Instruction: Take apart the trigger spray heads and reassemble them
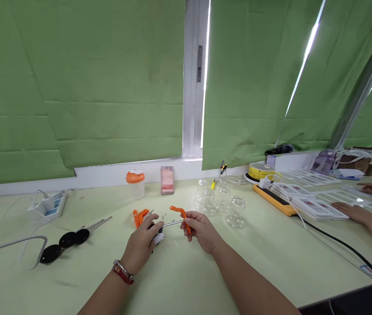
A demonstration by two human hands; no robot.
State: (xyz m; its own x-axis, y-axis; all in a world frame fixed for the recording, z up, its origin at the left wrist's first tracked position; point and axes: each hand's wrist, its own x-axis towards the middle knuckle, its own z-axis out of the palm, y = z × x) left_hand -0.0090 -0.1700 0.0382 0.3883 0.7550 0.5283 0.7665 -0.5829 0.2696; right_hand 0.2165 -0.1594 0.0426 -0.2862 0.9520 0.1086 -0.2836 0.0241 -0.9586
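My left hand (142, 247) is closed round a small black and white part (158, 236) with a thin metal rod (172, 223) sticking out toward the right. My right hand (201, 230) pinches a curved orange plastic piece (180, 213) at the rod's far end. Both hands hover just above the pale green table (186, 280). A few more orange pieces (139, 216) lie just behind my left hand. A red band and a metal bracelet sit on my left wrist.
Several clear glass jars (220, 201) stand right of my hands. Black-handled tools (69, 239) lie at the left, near a power strip (50, 204). An orange-lidded cup (135, 183) stands at the back. Another person's hands (353, 212) rest on white cards at the right.
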